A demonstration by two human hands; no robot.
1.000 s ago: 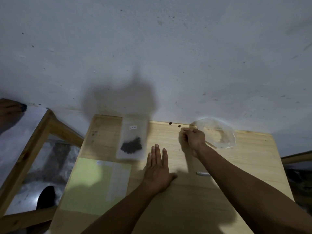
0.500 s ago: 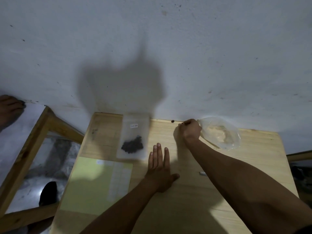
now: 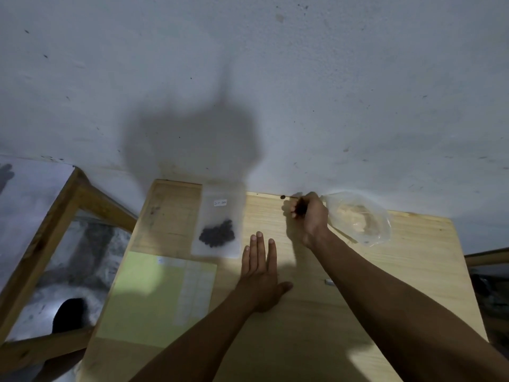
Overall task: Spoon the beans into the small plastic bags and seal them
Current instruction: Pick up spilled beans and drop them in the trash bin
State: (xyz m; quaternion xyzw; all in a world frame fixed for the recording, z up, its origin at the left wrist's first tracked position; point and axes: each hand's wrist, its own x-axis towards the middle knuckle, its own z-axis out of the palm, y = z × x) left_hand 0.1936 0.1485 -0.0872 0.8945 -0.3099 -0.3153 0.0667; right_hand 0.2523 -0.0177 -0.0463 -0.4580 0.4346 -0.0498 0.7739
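A: Two hands, counted. The right hand (image 3: 309, 216) is at the far edge of the worktop (image 3: 344, 312), its grip clenched, fingers curled under; something dark shows inside the fist, but I cannot tell what it is, nor whether it is truly held.

B: And the other?

A: The left hand (image 3: 260, 274) lies flat on the worktop, grip released, fingers straight and together, thumb out to the side. It is nearer the person than the right hand and to its left.

B: How many bags?

A: Two with anything to them. One small plastic bag (image 3: 219, 224) lies flat to the left of the right hand, with one dark heap of beans (image 3: 217, 237) inside and one white label near its top. One larger clear bag (image 3: 360, 219), crumpled, sits just to the right of the right hand, touching the wrist side.

B: Loose beans?

A: One single bean (image 3: 282, 197), just left of the right hand at the far edge.

B: Anything more?

A: One yellow-green sheet (image 3: 143, 296) left of the left hand, with a stack of flat empty bags (image 3: 192, 293) lying on it, count unclear. One small metal piece (image 3: 329, 282) shows beside the right forearm.
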